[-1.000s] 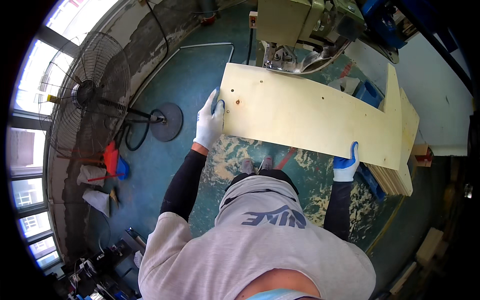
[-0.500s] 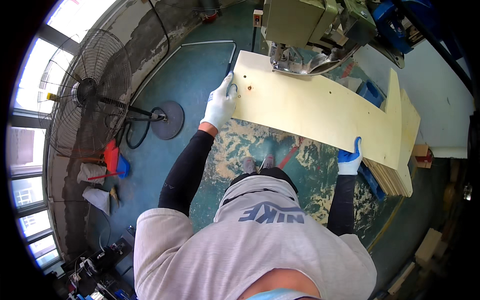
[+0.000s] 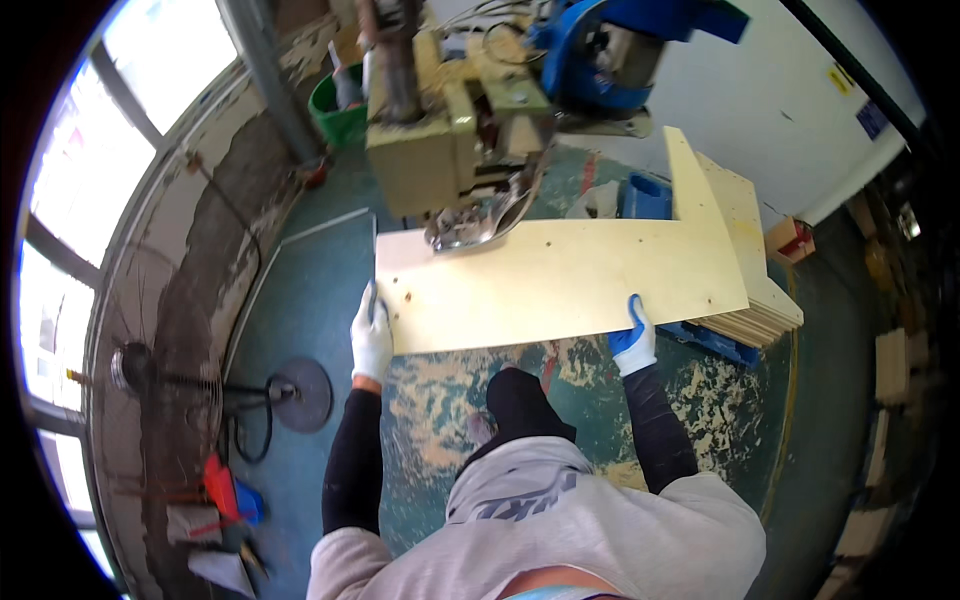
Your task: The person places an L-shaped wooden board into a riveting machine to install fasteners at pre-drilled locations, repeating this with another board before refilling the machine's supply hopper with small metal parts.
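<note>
A pale plywood panel point(image 3: 560, 275), L-shaped with a pointed arm rising at its right end and several small holes, is held flat in front of me. My left hand point(image 3: 372, 338), in a white glove with blue grip coating, grips the panel's left edge with the thumb on top. At the near edge, toward the right, my right hand point(image 3: 633, 340) in a matching glove grips it with the thumb over the face. The panel's far left edge passes under the curved metal guard point(image 3: 475, 225) of a green machine point(image 3: 410, 160). Where the guard meets the wood, any blade or cutter is hidden.
Beside the panel's right end lies a stack of similar boards point(image 3: 750, 325) near a blue support point(image 3: 715, 343). A blue motor housing point(image 3: 600, 60) hangs beyond. At left stand a fan base point(image 3: 300, 395) and a dustpan point(image 3: 248, 502). Sawdust point(image 3: 440, 400) covers the floor.
My view has shifted, and the machine now sits farther left in it. The panel has turned from slanting down rightward to nearly level, both hands still on it. One knee now shows forward.
</note>
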Tool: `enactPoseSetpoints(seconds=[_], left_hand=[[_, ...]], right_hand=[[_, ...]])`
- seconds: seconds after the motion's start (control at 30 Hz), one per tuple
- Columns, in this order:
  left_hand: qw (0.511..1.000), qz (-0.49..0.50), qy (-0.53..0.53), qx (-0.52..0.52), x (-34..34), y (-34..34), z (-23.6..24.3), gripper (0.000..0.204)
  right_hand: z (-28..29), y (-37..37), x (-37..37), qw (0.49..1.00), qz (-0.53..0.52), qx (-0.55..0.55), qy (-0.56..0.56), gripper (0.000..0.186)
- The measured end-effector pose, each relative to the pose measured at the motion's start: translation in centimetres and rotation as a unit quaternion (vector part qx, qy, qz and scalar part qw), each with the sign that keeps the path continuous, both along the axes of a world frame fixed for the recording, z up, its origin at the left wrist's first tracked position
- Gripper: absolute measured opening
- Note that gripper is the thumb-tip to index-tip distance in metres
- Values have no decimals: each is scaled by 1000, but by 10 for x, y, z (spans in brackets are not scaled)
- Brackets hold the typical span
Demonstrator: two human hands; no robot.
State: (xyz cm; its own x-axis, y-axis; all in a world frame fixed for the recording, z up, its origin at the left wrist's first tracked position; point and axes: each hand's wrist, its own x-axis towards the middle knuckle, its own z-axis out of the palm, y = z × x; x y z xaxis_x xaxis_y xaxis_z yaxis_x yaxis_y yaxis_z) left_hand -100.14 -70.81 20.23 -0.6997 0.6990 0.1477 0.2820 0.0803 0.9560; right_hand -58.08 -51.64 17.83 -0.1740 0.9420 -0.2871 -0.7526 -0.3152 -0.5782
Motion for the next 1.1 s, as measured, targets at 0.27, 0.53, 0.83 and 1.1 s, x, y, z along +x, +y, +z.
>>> enactPoseSetpoints(seconds=[0.27, 0.53, 0.83, 1.1], left_hand=[[986, -60, -138, -66, 22, -15, 3, 38], [998, -3, 49, 43, 9, -18, -14, 37], [996, 18, -78, -49, 42, 16, 18, 35], [996, 4, -86, -38, 52, 51, 23, 36]], right_hand=[[-1, 8, 18, 998, -41, 29, 23, 42], [-5, -4, 11, 998, -8, 9, 59, 40], [1, 13, 45, 999, -6, 43, -17, 40], [8, 36, 63, 999, -14, 19, -48, 42]])
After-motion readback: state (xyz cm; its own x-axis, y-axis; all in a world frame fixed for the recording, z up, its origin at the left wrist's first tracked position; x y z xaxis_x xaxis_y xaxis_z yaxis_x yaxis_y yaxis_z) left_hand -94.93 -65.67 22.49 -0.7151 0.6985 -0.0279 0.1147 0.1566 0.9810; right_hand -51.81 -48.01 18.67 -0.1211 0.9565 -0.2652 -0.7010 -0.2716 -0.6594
